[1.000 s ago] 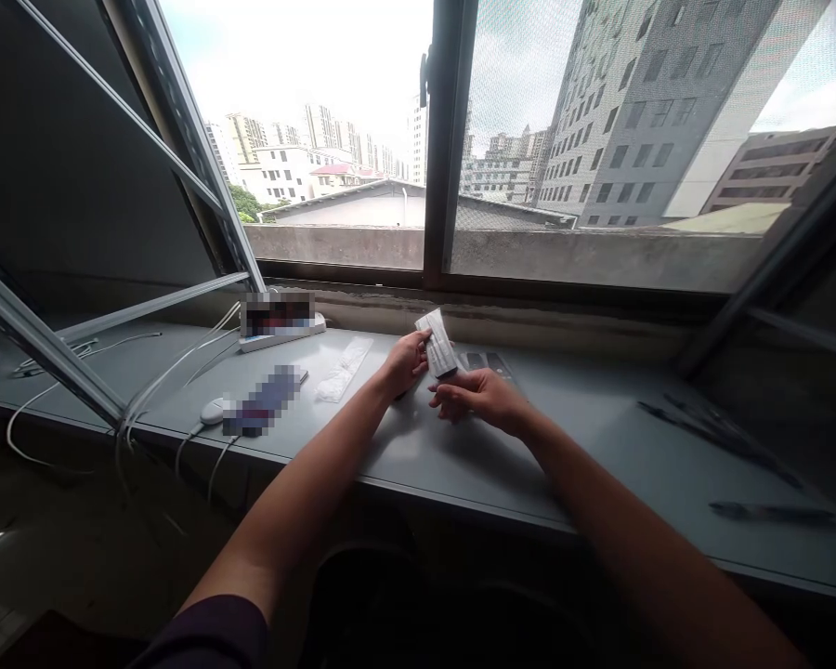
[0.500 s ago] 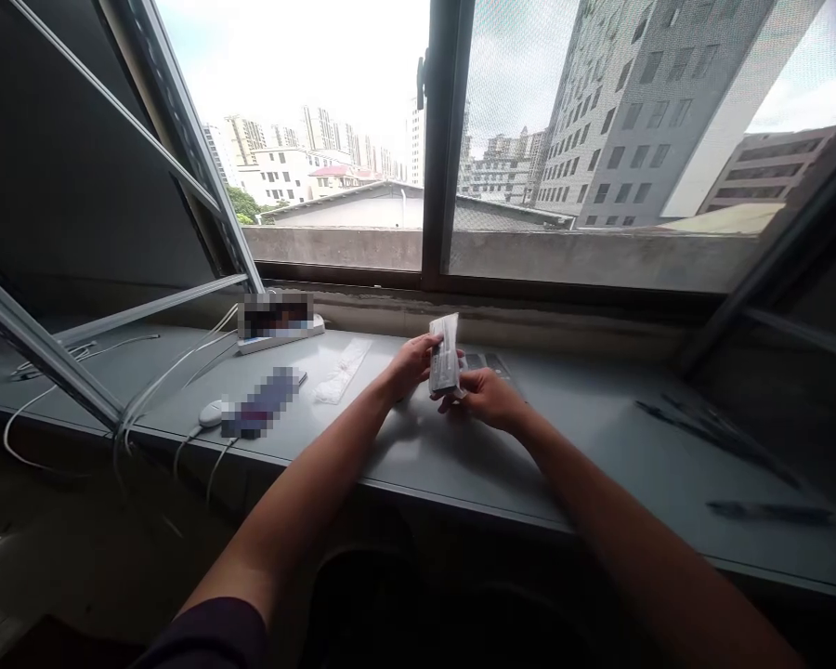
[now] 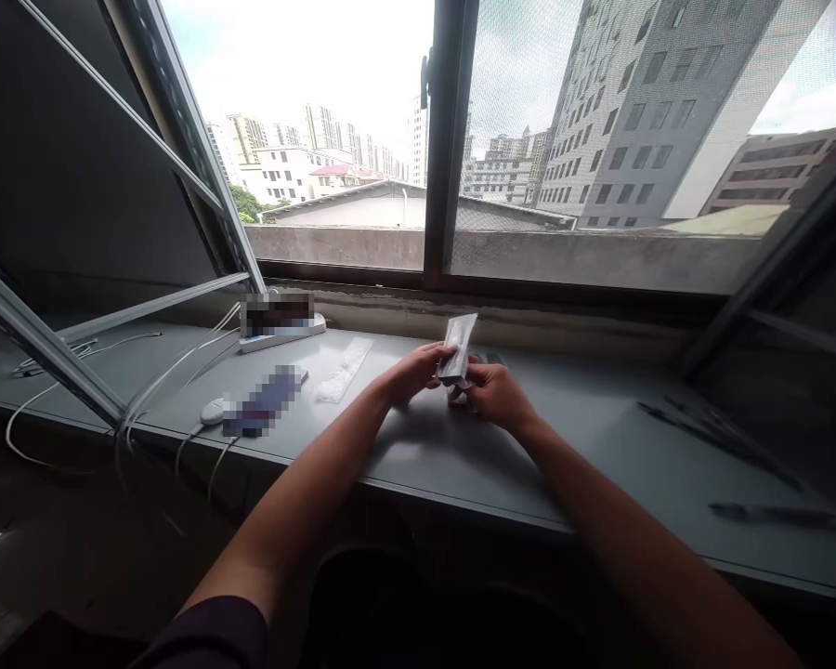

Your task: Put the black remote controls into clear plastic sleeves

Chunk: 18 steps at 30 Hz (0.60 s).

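Above the grey table, a small whitish packet in clear wrapping (image 3: pixel 459 342) is held up between both hands. My left hand (image 3: pixel 418 367) grips its left side, thumb across the face. My right hand (image 3: pixel 491 388) has its fingers closed around the packet's lower right edge. What the packet contains cannot be made out. Behind my right hand lies a flat dark item (image 3: pixel 491 359), partly hidden. Left of my left forearm a clear plastic bag (image 3: pixel 345 370) rests flat on the table.
A blurred-out phone-like item (image 3: pixel 268 401) and a white round charger (image 3: pixel 213 412) with cables sit to the left. Behind them is a white power strip (image 3: pixel 285 334). Dark cables or tools (image 3: pixel 717 437) lie at the right. A metal frame (image 3: pixel 48 362) stands at the left.
Both hands have shifted slightly right with the packet, which now leans more to the right. The flat dark item is more covered by my right hand.
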Motion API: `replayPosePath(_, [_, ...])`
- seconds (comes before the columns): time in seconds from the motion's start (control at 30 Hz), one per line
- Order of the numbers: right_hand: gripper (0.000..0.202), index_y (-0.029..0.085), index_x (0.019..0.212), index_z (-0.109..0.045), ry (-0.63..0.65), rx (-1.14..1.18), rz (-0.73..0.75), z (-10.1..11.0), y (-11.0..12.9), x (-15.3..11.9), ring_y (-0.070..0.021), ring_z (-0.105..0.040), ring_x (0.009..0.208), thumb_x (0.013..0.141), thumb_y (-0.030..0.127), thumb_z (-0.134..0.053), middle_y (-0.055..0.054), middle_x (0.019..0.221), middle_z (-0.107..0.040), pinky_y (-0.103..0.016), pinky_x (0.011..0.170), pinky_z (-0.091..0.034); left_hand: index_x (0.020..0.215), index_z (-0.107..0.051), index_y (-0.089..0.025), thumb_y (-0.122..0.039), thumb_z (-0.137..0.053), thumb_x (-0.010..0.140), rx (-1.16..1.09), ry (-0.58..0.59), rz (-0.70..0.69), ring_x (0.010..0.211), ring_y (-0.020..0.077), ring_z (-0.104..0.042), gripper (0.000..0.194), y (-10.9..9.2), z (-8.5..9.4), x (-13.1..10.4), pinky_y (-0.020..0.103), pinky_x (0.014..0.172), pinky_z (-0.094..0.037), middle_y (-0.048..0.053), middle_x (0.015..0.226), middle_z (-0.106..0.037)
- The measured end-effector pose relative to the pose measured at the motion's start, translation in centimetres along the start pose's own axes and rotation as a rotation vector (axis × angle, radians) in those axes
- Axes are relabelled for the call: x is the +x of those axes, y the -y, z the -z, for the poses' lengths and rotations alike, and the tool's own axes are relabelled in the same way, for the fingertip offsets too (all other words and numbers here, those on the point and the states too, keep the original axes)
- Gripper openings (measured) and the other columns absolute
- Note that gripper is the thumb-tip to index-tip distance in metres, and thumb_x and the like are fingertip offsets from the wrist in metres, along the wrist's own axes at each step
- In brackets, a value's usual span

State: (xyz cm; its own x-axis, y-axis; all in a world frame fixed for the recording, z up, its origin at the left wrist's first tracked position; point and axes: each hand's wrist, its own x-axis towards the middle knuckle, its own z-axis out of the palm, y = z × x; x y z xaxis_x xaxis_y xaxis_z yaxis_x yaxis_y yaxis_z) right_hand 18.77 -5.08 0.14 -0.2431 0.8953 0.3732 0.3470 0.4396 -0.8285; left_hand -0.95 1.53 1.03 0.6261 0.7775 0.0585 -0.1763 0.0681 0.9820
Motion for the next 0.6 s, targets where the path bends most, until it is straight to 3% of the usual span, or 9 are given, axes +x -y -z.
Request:
replayPosePath(0.17, [0.020,0.021,0.076,-0.081,-0.082,-0.201,0.209,0.07,-0.43,0.03,-0.0206,-0.073,0.069,0.086,0.017,-0.064,-0.004,0.078,-0.081,-0.029,0.068,-0.054,0.136,-0.075,-0.016,-0.046,-0.081,0.095,-0.099,0.086,0.009,0.083,0.0190,-0.076,0.051,-0.40,0.12,-0.29,0.027,0.062,-0.059,0.020,0.143,-0.073])
replayPosePath(0.27, [0.019,0.021,0.073,-0.078,-0.129,-0.277,0.310,0.15,-0.48,0.09,-0.0210,-0.071,0.073,0.083,0.012,-0.064,-0.004,0.079,-0.079,-0.030,0.072,-0.052,0.136,-0.074,-0.015,-0.041,-0.081,0.095,-0.144,0.112,0.009,0.088,0.0219,-0.079,0.048,-0.57,0.03,-0.50,0.031,0.067,-0.065,0.021,0.146,-0.072])
replayPosePath(0.6, [0.017,0.022,0.084,-0.081,-0.254,-0.320,0.342,0.37,-0.36,0.12,-0.0228,-0.072,0.079,0.089,0.017,-0.066,-0.005,0.089,-0.081,-0.031,0.078,-0.053,0.137,-0.074,-0.016,-0.038,-0.079,0.099,-0.158,0.088,-0.019,0.105,0.0283,-0.081,0.044,-0.31,0.12,-0.40,0.041,0.084,-0.070,0.022,0.144,-0.073])
